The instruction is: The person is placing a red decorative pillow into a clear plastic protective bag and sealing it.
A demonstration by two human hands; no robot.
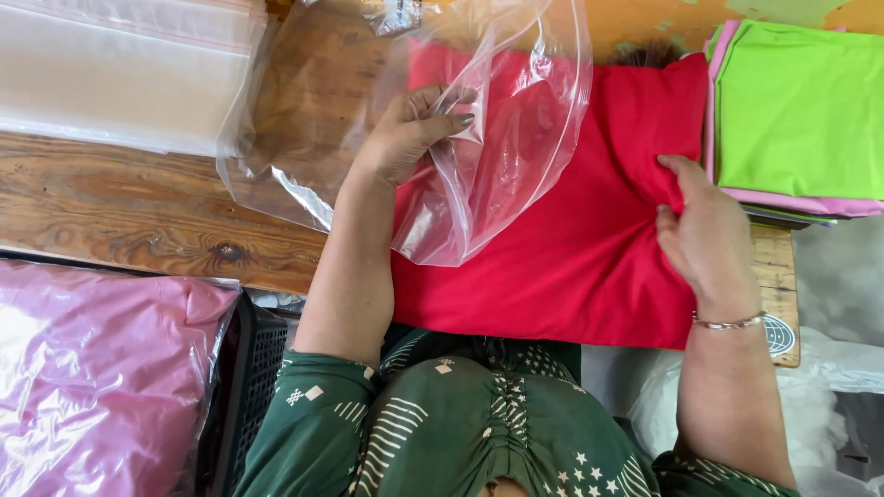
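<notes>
The person wears a dark green garment with short sleeves printed with cream stripes, diamonds and stars, gathered down the front, and a thin silver bracelet (729, 322) sits on the right wrist.

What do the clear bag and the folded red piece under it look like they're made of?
Clear bag: thin glossy plastic film, judging by its see-through, crinkled, glinting surface. Folded red piece: matte fabric, probably a soft knit; it bunches under the right hand. The left hand holds the bag.
</notes>
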